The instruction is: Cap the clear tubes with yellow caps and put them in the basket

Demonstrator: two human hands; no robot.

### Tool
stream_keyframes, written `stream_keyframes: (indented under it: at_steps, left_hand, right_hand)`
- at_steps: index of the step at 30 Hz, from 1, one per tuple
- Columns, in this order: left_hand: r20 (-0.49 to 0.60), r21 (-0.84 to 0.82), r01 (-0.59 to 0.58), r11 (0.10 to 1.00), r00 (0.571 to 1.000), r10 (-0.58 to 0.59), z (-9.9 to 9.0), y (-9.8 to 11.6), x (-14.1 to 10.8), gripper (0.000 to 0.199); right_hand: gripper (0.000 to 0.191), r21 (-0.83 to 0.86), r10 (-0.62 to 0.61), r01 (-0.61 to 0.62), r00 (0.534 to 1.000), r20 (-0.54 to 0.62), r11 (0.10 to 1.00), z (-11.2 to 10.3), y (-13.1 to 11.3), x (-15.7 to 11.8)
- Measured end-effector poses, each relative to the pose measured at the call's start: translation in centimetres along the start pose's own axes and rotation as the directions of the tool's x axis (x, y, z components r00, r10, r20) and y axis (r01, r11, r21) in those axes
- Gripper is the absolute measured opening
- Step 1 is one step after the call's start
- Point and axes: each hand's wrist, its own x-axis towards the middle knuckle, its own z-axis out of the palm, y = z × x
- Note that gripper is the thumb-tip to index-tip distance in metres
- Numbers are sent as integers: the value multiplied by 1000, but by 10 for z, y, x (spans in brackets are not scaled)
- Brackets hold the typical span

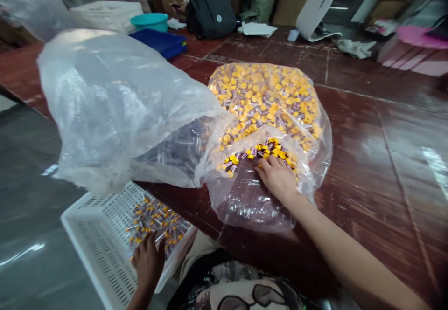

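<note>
My right hand (pixel 278 178) reaches into the mouth of a clear plastic bag (pixel 250 210), fingers curled at small dark pieces with yellow caps (pixel 275 149). A bit of yellow shows between its thumb and forefinger. The bag's far part is full of such pieces. At the lower left, my left hand (pixel 150 256) is over a white slotted crate (pixel 105 249), its fingers apart and nothing visible in them. Clear tubes with yellow caps (pixel 156 221) lie in the crate beside that hand. Its palm side is hidden.
A large translucent bag (pixel 115 100) holding clear tubes lies left of the yellow-capped pieces, partly over the edge of the dark red table (pixel 364 170). Farther back are a blue tray (pixel 157 44), a teal basin (pixel 150 21), a black backpack (pixel 212 9) and a pink box (pixel 416 51).
</note>
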Motion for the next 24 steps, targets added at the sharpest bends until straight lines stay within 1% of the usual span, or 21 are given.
stream_keyframes:
  at_steps: [1, 2, 3, 4, 5, 6, 7, 8, 9, 10, 12, 14, 16, 17, 18, 19, 20, 21, 22, 23, 24]
  left_hand:
    - [-89, -1, -33, 999, 996, 33, -8, 8, 8, 31]
    - [-202, -16, -91, 996, 976, 85, -20, 20, 21, 34]
    - [-315, -34, -172, 985, 937, 153, -35, 36, 38, 36]
    - [-420, -52, -263, 963, 881, 218, -53, 55, 58, 37]
    - [-485, -68, -318, 946, 839, 247, -71, 77, 81, 34]
    - [-505, -77, -392, 917, 808, 303, -88, 100, 104, 30]
    - [-465, -95, -451, 887, 808, 361, -103, 124, 127, 27]
    - [-402, -105, -470, 877, 826, 395, -114, 146, 150, 27]
    - [-340, -93, -469, 878, 844, 415, -120, 168, 170, 26]
    - [-281, -64, -460, 886, 860, 426, -122, 188, 189, 26]
    - [-190, 11, -430, 903, 886, 424, -115, 218, 218, 28]
    - [-149, 61, -407, 911, 899, 412, -103, 235, 237, 31]
    - [-160, 48, -404, 913, 899, 407, -98, 241, 243, 29]
    - [-201, 16, -409, 912, 893, 404, -100, 240, 240, 27]
    - [-266, -32, -421, 907, 878, 398, -105, 239, 234, 26]
    - [-340, -96, -446, 890, 855, 391, -113, 238, 224, 26]
    - [-409, -169, -494, 853, 823, 395, -122, 237, 210, 27]
    - [-450, -247, -556, 794, 791, 414, -131, 237, 194, 29]
    - [-441, -330, -614, 717, 772, 457, -138, 239, 175, 30]
    - [-378, -420, -645, 638, 764, 524, -143, 243, 157, 30]
    - [-275, -515, -637, 573, 756, 593, -145, 248, 139, 28]
  right_hand:
    - [25, -21, -1, 1, 1000, -9, 1000, 0, -3, -1]
    - [25, -36, 1, -1, 1000, -16, 999, -1, -5, -2]
    - [25, -43, 7, -8, 1000, -21, 999, -1, -6, -3]
    - [25, -45, 15, -17, 1000, -26, 999, -2, -7, -5]
    - [24, -41, 25, -26, 999, -30, 999, -2, -7, -6]
    - [24, -32, 30, -31, 999, -33, 999, -2, -7, -7]
    - [23, -12, 29, -30, 999, -36, 999, -2, -7, -8]
    - [24, 23, 26, -26, 999, -43, 999, -2, -6, -8]
    - [24, 79, 29, -25, 998, -53, 997, -2, -5, -8]
    - [24, 161, 41, -30, 997, -64, 987, -3, -2, -8]
    - [23, 383, 99, -64, 992, -73, 922, -5, 4, -7]
    - [21, 619, 172, -112, 984, -38, 777, -8, 11, -8]
    - [22, 794, 210, -146, 977, 23, 591, -11, 19, -11]
    - [23, 852, 216, -160, 975, 57, 498, -12, 21, -13]
    - [25, 894, 216, -183, 971, 100, 409, -13, 24, -15]
    - [27, 922, 211, -217, 965, 154, 320, -14, 25, -17]
    - [30, 938, 202, -260, 955, 215, 229, -15, 25, -19]
    - [33, 942, 184, -305, 943, 278, 140, -16, 24, -20]
    - [36, 937, 160, -342, 931, 329, 62, -18, 22, -21]
    - [38, 932, 135, -362, 924, 358, 9, -20, 19, -21]
    - [37, 934, 107, -356, 929, 355, -11, -23, 16, -20]
